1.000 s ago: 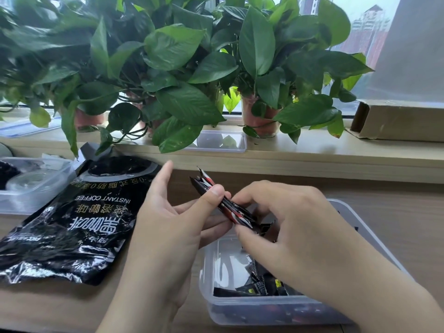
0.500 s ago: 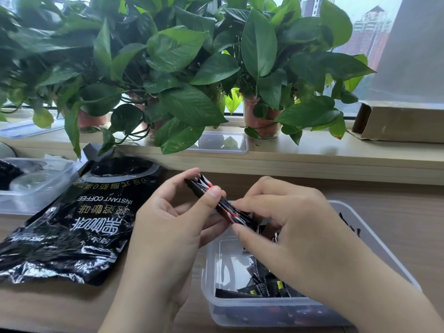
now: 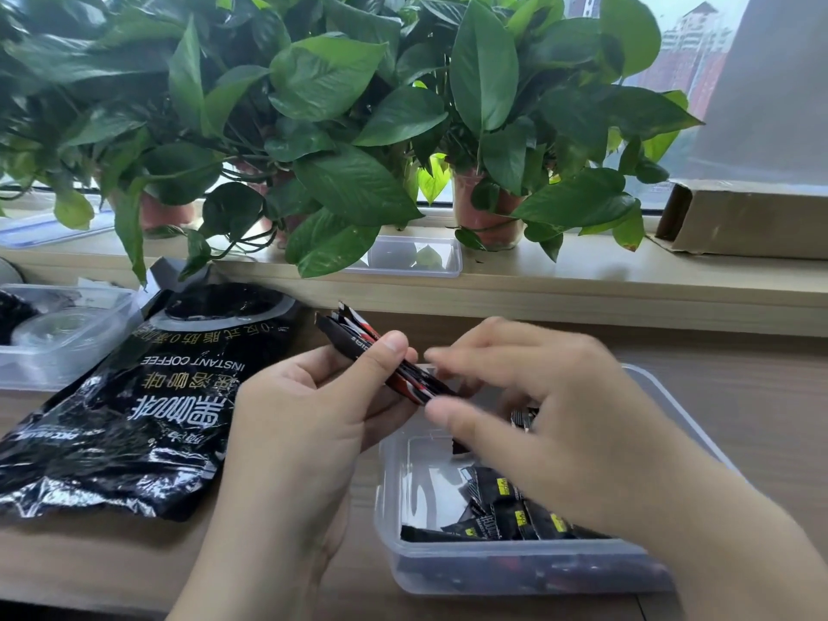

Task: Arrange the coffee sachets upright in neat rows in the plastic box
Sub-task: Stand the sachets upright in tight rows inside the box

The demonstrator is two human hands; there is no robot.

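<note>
The left hand (image 3: 309,423) still pinches the slim bundle of black-and-red coffee sachets (image 3: 381,360), slanted above the clear plastic box (image 3: 493,571) on the wooden tabletop (image 3: 761,419). The right hand (image 3: 551,410), which pinched the bundle's lower end half a second ago, is now blurred there, thumb and forefinger parted; whether it grips cannot be told.

Plastic box (image 3: 493,575): clear, smooth plastic. Coffee sachets (image 3: 358,342): glossy black-and-red film. Instant coffee bag (image 3: 134,419): shiny, crinkled black film, foil-like. Desk (image 3: 761,396): matt wood-grain surface. Cardboard box (image 3: 752,221): matt brown card.
</note>
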